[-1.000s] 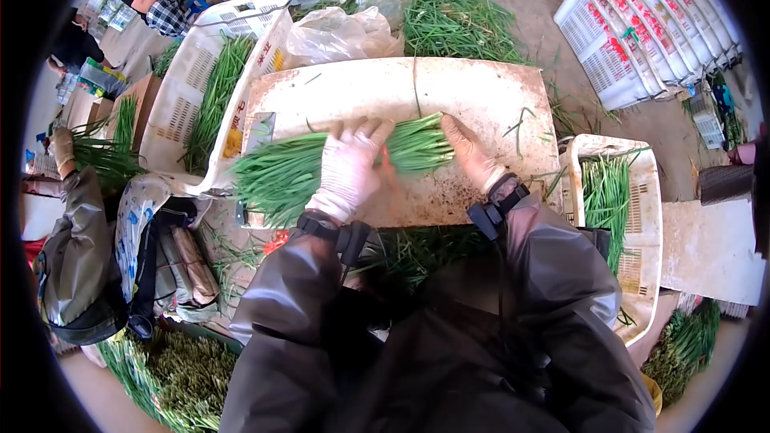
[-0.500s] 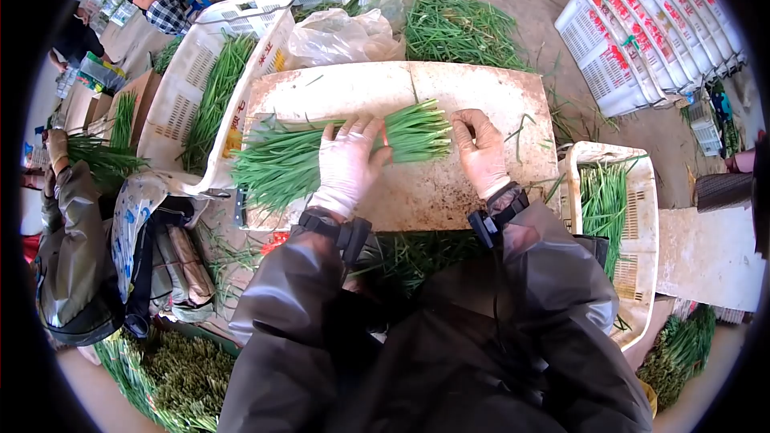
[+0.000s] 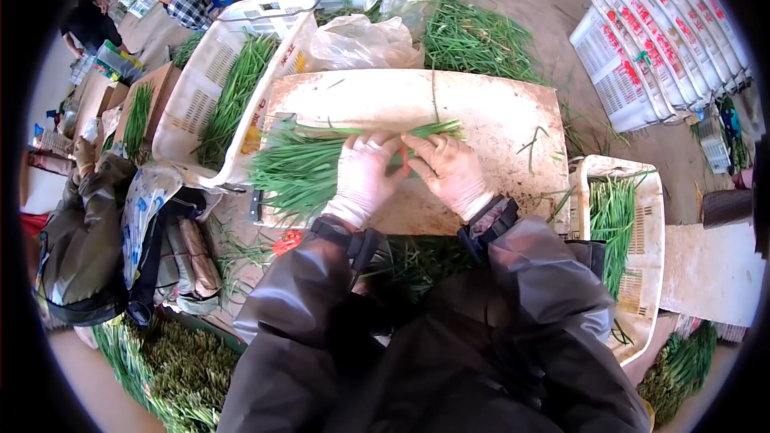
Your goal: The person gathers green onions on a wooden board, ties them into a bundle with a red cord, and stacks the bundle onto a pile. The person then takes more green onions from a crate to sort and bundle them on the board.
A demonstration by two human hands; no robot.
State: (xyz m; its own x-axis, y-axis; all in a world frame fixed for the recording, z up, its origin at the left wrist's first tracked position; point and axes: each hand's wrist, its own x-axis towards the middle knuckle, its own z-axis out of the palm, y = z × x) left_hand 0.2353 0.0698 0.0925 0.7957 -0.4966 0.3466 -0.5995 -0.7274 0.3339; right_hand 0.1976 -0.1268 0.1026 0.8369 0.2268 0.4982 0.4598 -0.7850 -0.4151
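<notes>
A bunch of green garlic chives lies across a worn board, leaf ends to the left and cut stem ends to the right. My gloved left hand is wrapped over the middle of the bunch. Just right of it, my gloved right hand is closed over the stem part, its fingertips against a red band that runs round the stems. The two hands almost touch, and my right hand covers most of the stems.
White crates holding chives stand at the left and right of the board. Loose chives and plastic bags lie beyond it. Stacked crates rise at the back right. A co-worker's sleeve is close on the left.
My right hand has moved left from beside the stem ends onto the stems next to the red band. My left hand still holds the bunch. The whole view has shifted slightly.
</notes>
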